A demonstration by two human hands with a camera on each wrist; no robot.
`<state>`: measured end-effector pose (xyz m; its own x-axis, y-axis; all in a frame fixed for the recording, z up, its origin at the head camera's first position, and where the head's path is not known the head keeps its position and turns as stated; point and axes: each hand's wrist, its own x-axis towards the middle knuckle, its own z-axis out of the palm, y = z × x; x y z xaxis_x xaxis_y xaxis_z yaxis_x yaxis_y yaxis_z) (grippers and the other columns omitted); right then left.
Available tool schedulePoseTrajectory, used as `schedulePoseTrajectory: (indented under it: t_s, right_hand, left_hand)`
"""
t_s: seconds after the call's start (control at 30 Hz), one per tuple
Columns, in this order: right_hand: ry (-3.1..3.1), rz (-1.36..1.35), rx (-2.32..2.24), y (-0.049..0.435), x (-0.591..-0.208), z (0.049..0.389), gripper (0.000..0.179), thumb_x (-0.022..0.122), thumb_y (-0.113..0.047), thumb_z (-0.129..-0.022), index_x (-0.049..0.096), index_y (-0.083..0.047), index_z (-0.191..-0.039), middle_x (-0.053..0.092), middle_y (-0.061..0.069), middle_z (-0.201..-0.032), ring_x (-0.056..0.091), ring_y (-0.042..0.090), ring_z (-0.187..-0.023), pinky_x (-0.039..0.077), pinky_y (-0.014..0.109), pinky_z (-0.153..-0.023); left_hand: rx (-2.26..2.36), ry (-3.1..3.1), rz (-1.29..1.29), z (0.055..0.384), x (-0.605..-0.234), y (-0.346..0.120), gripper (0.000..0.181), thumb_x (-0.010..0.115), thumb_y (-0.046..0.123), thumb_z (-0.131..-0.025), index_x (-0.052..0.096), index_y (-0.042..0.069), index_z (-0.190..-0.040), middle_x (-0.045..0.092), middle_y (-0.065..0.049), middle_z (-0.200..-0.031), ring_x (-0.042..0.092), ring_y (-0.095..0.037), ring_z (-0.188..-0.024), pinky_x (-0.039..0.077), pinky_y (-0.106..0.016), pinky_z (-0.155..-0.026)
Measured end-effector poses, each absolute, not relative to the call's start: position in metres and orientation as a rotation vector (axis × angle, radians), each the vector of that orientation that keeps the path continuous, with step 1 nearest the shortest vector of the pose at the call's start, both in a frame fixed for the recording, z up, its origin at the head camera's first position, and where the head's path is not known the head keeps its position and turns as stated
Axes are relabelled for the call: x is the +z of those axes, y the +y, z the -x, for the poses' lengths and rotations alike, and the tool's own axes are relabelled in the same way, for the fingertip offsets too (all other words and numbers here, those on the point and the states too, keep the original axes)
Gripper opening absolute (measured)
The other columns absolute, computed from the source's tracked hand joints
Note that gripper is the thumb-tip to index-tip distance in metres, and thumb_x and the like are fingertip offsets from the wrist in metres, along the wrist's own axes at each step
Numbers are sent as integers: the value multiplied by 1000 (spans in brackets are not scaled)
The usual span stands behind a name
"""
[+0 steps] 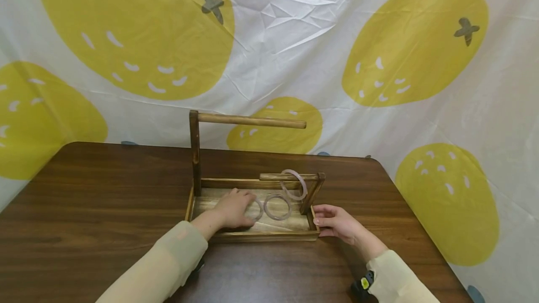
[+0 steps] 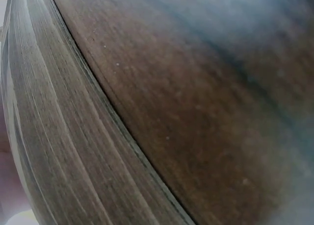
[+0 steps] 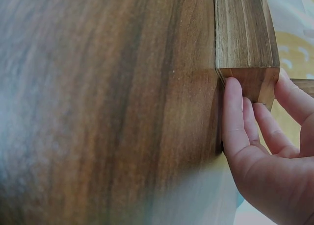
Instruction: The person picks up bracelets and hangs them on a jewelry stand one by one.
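A wooden stand with a shallow tray base (image 1: 263,236) sits on the table. It has a tall post with a long bar (image 1: 252,120) at the left and a short post with a bar (image 1: 269,177) at the right. A pale ring-shaped bangle (image 1: 305,186) hangs on the short bar. My left hand (image 1: 233,207) reaches into the tray, thumb and fingers around a bangle (image 1: 261,210) whose left part they hide. Beside it lies another bangle (image 1: 289,209). My right hand (image 1: 337,222) rests against the tray's right end, nearly straight fingers (image 3: 235,112) touching the end wall, thumb at the rim.
A dark brown wooden table (image 1: 105,191) carries the stand. Behind hangs a white cloth (image 1: 294,22) printed with large yellow fruit. The left wrist view shows mostly the tray's outer wall (image 2: 73,112) and the tabletop (image 2: 196,127).
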<state>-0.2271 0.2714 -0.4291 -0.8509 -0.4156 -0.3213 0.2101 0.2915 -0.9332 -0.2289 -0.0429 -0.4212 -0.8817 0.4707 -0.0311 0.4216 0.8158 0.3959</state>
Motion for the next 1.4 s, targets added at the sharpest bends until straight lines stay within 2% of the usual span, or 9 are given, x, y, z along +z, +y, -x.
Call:
schedulePoseTrajectory:
  t_s: [0.17,0.43,0.77,1.23,1.4]
  right_hand:
    - [2048,179,-1599,271,-428,227,61,58,-10,-92,27,15,-139,55,8,-112,61,9,-87,55,29,-75]
    - [2050,177,-1597,270,-426,227,61,57,-10,-92,27,15,-138,55,9,-112,61,9,-87,55,29,-75]
    - [2039,192,-1606,270,-427,227,63,59,-11,-91,26,16,-138,55,8,-111,61,9,-88,55,29,-75]
    - [2045,199,-1602,269,-426,226,61,57,-9,-92,26,16,-138,55,10,-114,60,9,-88,55,29,-75]
    - [2051,202,-1597,270,-426,226,61,57,-10,-92,26,16,-138,54,13,-116,60,10,-89,55,30,-76]
  left_hand:
    - [599,2912,-695,232,-422,-43,68,77,30,-72,53,2,-129,56,-16,-123,50,-34,-110,46,-45,-92]
    - [670,2923,-637,233,-423,-46,72,77,31,-70,52,9,-133,53,-11,-115,48,-26,-95,49,-40,-79]
    - [758,2934,-622,232,-421,-48,66,77,30,-68,55,10,-127,53,-10,-112,49,-28,-95,49,-42,-79]
    - [890,2941,-580,232,-421,-56,66,76,31,-66,55,13,-126,52,-14,-124,50,-35,-111,49,-46,-86]
    - [914,2942,-568,233,-419,-57,66,76,31,-66,54,13,-126,51,-14,-124,49,-36,-112,50,-45,-84]
